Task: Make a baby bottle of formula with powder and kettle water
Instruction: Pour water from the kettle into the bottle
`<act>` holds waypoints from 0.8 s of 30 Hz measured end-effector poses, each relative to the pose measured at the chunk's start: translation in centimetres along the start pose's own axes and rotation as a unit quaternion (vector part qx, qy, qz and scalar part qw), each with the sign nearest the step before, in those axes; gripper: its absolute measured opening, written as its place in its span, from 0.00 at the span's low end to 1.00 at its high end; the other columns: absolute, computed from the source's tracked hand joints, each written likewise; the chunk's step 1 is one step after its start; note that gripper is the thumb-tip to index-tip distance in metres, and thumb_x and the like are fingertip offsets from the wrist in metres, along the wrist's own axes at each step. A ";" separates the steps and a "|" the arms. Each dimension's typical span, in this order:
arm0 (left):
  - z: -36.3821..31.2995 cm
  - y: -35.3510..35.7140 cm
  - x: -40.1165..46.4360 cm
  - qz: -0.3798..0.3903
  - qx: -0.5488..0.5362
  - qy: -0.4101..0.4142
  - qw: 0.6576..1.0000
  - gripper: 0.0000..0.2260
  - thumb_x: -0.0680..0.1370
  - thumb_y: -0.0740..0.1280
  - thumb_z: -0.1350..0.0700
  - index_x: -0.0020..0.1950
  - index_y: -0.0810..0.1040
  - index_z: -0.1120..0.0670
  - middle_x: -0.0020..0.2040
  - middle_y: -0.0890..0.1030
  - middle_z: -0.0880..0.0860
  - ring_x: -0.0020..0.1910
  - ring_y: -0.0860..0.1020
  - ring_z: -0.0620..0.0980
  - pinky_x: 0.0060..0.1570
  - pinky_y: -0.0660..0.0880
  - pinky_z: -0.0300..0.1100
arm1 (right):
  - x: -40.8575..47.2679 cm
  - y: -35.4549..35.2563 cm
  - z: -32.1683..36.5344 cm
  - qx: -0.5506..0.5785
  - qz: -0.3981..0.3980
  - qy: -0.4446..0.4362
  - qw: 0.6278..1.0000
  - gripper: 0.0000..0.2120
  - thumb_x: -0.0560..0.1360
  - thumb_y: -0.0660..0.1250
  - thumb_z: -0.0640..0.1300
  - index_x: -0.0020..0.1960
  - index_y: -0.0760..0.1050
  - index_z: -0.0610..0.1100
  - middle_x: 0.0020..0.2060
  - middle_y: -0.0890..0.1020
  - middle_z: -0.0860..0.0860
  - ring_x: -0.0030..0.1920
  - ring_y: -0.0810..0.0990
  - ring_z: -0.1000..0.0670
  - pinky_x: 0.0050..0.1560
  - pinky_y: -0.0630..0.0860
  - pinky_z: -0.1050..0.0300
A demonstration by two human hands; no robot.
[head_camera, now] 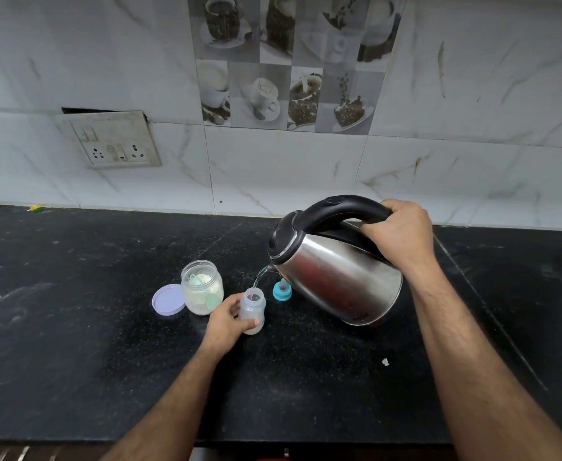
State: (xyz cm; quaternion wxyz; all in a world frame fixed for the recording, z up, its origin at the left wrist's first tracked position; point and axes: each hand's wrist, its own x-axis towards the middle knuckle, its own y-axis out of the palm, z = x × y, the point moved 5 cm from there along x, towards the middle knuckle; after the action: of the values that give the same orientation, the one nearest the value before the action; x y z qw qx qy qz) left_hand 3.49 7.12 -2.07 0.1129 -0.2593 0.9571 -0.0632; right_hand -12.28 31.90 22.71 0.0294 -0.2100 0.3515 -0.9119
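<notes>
While right hand (pixel 401 232) gripped tilted kettle (pixel 336 277) handle, left hand (pixel 228 319) clasped upright bottle (pixel 253 311) on table (pixel 73 327). Spout sat just above, right of bottle mouth; stream entered. Jar (pixel 202 287), teat (pixel 282 290) close by.

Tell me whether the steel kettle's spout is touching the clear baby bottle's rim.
Apart. The head view shows the steel kettle held tilted above the clear baby bottle, with dark counter and a thin water stream visible between spout and rim.
</notes>
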 end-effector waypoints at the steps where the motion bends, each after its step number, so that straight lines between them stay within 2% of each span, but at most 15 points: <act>1: 0.0 0.0 0.0 -0.001 -0.001 0.001 1.000 0.27 0.68 0.77 0.68 0.65 0.76 0.56 0.61 0.81 0.51 0.62 0.78 0.48 0.66 0.73 0.45 | 0.0 0.0 0.0 0.001 0.000 0.001 1.000 0.09 0.62 0.71 0.42 0.29 0.72 0.43 0.22 0.72 0.52 0.26 0.70 0.50 0.27 0.63 0.58; 7: 0.1 -0.1 0.1 -0.012 -0.010 0.007 1.000 0.26 0.67 0.77 0.68 0.62 0.77 0.55 0.59 0.82 0.52 0.61 0.79 0.51 0.66 0.73 0.49 | 0.1 0.0 -0.2 0.000 -0.007 -0.004 1.000 0.11 0.62 0.71 0.44 0.27 0.69 0.44 0.20 0.69 0.53 0.24 0.67 0.52 0.26 0.61 0.59; 12: 0.0 0.0 0.2 -0.011 -0.008 0.008 1.000 0.26 0.67 0.78 0.67 0.62 0.77 0.54 0.58 0.83 0.51 0.60 0.80 0.49 0.65 0.74 0.48 | 0.1 0.2 -0.5 -0.003 -0.010 -0.005 1.000 0.10 0.61 0.72 0.45 0.27 0.71 0.46 0.19 0.71 0.54 0.24 0.69 0.54 0.26 0.62 0.60; 20: -0.5 0.4 0.0 -0.003 -0.011 0.010 1.000 0.24 0.68 0.77 0.68 0.61 0.77 0.53 0.58 0.82 0.50 0.59 0.79 0.46 0.57 0.74 0.37 | 0.0 0.9 -1.0 -0.009 0.003 -0.007 1.000 0.08 0.62 0.72 0.45 0.29 0.73 0.47 0.22 0.75 0.53 0.27 0.74 0.51 0.28 0.66 0.59; 24: -0.7 0.5 0.0 -0.006 -0.013 0.014 1.000 0.25 0.68 0.76 0.69 0.62 0.77 0.55 0.58 0.82 0.52 0.60 0.79 0.49 0.61 0.74 0.42 | 0.0 1.4 -1.4 -0.018 0.005 0.001 1.000 0.07 0.62 0.72 0.45 0.30 0.75 0.45 0.23 0.76 0.51 0.29 0.75 0.49 0.28 0.68 0.58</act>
State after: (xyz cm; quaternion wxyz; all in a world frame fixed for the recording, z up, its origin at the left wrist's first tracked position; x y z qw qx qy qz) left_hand 3.03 7.59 -1.48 0.0954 -0.2659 0.9577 -0.0555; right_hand -12.94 31.75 20.89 0.0302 -0.2078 0.3693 -0.9053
